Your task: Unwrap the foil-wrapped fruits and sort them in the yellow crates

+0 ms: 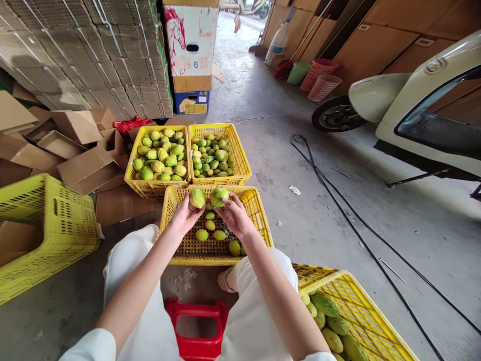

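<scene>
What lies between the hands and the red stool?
The head view shows the middle yellow crate, loose yellow-green fruits in it, then pale scraps and a shoe.

Two round green fruits [197, 198], one in the left hand [190, 213] and one in the right hand [233, 214], sit side by side above a yellow plastic crate [205, 261] holding small oval yellow-green fruits [202, 234]. Beyond it stand two fruit-filled yellow lattice crates [156, 189] abreast, with brown cardboard boxes [88, 168] to their left. A lime-yellow plastic crate [77, 215] stands left of the person, a yellow mesh crate [363, 298] with long green fruits [334, 341] at the right, and a black cable [353, 206] lies on the concrete floor [270, 145] before a white vehicle [423, 75].
</scene>
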`<state>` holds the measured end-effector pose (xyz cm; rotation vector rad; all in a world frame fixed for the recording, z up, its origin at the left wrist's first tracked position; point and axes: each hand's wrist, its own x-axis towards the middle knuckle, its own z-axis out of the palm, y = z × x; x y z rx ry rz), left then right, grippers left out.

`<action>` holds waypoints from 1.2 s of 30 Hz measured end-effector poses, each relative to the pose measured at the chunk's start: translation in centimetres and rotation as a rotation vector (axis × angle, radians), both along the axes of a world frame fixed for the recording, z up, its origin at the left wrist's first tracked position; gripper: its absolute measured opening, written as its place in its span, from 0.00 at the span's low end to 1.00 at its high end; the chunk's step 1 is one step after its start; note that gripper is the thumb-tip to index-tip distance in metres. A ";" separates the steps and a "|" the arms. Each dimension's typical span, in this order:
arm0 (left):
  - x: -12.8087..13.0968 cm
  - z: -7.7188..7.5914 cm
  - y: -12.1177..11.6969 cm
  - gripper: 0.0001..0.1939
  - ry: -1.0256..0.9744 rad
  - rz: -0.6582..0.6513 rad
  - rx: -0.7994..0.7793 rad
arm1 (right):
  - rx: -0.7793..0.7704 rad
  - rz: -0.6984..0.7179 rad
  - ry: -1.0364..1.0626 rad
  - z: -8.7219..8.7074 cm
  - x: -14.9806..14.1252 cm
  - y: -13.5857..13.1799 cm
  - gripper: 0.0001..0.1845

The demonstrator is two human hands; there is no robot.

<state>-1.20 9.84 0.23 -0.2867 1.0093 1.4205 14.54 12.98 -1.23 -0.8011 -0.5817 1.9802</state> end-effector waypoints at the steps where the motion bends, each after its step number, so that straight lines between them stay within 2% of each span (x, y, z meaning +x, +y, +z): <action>1: 0.0 0.0 0.0 0.16 -0.004 -0.009 0.007 | 0.000 0.000 0.001 0.0 0.0 0.0 0.26; 5: -0.3 0.1 -0.3 0.17 -0.025 -0.069 0.036 | 0.013 0.019 -0.012 -0.1 0.1 -0.1 0.24; 9: -0.2 0.4 -0.5 0.13 -0.063 -0.100 -0.021 | 0.027 0.026 -0.047 -0.2 0.2 0.0 0.23; 13: -0.2 0.3 -0.5 0.06 0.044 -0.083 -0.057 | 0.031 0.016 -0.048 -0.3 0.2 0.0 0.29; 18: -0.5 0.1 -0.4 0.06 0.136 -0.054 -0.038 | 0.032 0.003 -0.033 -0.1 0.0 0.0 0.33; 22: -0.6 -0.1 -0.5 0.07 0.130 -0.005 -0.030 | 0.056 -0.001 -0.021 0.4 0.1 -0.1 0.31; 26: -0.5 -0.2 -0.4 0.10 0.132 0.017 0.032 | 0.082 0.000 -0.107 0.3 0.3 -0.2 0.26; 32: -0.2 0.7 -0.3 0.01 0.102 0.009 -0.024 | 0.110 0.000 -0.131 0.0 0.1 -0.3 0.25; 36: -0.2 1.2 -0.4 0.02 0.096 0.004 -0.029 | 0.067 -0.015 -0.143 -0.1 0.1 -0.2 0.27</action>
